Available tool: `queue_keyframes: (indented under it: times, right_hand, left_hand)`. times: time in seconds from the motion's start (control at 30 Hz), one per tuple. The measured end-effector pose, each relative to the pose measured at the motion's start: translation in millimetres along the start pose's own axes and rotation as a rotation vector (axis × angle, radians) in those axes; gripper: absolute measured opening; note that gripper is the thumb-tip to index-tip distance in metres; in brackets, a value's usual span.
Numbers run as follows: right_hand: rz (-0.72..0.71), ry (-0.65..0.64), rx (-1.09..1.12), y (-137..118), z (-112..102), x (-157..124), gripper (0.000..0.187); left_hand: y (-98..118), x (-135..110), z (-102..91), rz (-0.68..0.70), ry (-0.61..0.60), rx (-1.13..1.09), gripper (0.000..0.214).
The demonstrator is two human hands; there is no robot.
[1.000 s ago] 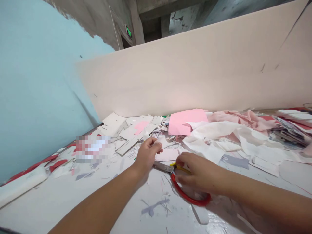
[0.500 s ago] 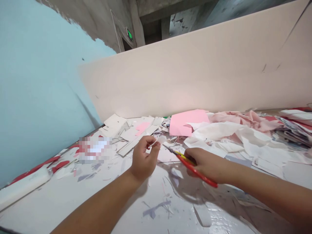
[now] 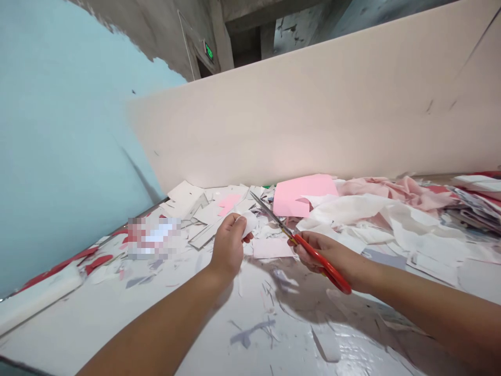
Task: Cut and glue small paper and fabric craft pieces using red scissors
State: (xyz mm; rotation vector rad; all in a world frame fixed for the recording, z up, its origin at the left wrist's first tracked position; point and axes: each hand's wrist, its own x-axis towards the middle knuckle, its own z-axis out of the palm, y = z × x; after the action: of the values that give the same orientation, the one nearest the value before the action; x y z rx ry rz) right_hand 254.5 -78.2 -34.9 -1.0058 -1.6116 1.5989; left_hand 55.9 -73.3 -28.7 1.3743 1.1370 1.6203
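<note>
My left hand (image 3: 229, 245) pinches a small white piece (image 3: 249, 223), paper or thin cloth, between thumb and fingers above the table. In my right hand (image 3: 323, 253) are scissors (image 3: 309, 250) with red handles and a bit of yellow near the pivot. Their metal blades look closed and point up and to the left, the tips beyond the white piece and apparently apart from it. A flat pale pink rectangle (image 3: 273, 248) lies on the table between the hands. Behind it rests a bright pink sheet (image 3: 291, 197).
White sheets (image 3: 360, 214) and crumpled pink cloth (image 3: 399, 190) are heaped at the right. Cardboard scraps (image 3: 188, 201) lie at the back left. A white roll (image 3: 39, 297) is by the blue wall (image 3: 70, 130). A pale panel (image 3: 293, 125) stands behind the table.
The scissors have turned so that their blades point more upward and reach further left. My left hand has turned, and more of the white piece shows above its thumb.
</note>
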Motion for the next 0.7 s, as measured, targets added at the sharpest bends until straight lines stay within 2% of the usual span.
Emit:
queue_keyframes:
  times: [0.1, 0.23, 0.37, 0.43, 0.5, 0.57, 0.63, 0.7]
  right_hand:
    - [-0.015, -0.001, -0.078, -2, 1, -4, 0.022]
    - [-0.033, -0.147, -0.215, -9, 0, -13, 0.032]
    - [-0.054, -0.272, -0.387, -15, 0, -22, 0.059]
    - [-0.047, -0.278, -0.408, -15, 1, -23, 0.067]
    - [-0.05, -0.191, -0.377, -14, 5, -22, 0.062]
    - [-0.047, -0.086, -0.284, -13, 10, -20, 0.046]
    - [-0.035, -0.045, -0.162, -14, 15, -17, 0.032]
    - [-0.047, -0.02, -0.081, -15, 19, -15, 0.031]
  left_hand:
    - [0, 0, 0.5, 0.006, -0.012, 0.017, 0.024]
    - [1, -1, 1.1, 0.002, -0.015, 0.001, 0.024]
    - [2, -2, 1.2, 0.001, -0.021, 0.007, 0.024]
    - [2, -3, 1.6, 0.005, -0.028, 0.012, 0.024]
    - [2, -3, 2.3, 0.009, -0.03, 0.005, 0.024]
    - [2, -4, 3.1, 0.01, -0.028, 0.0, 0.023]
    - [2, -4, 3.4, 0.009, -0.03, 0.004, 0.023]
    - [2, -4, 3.3, 0.007, -0.043, 0.001, 0.023]
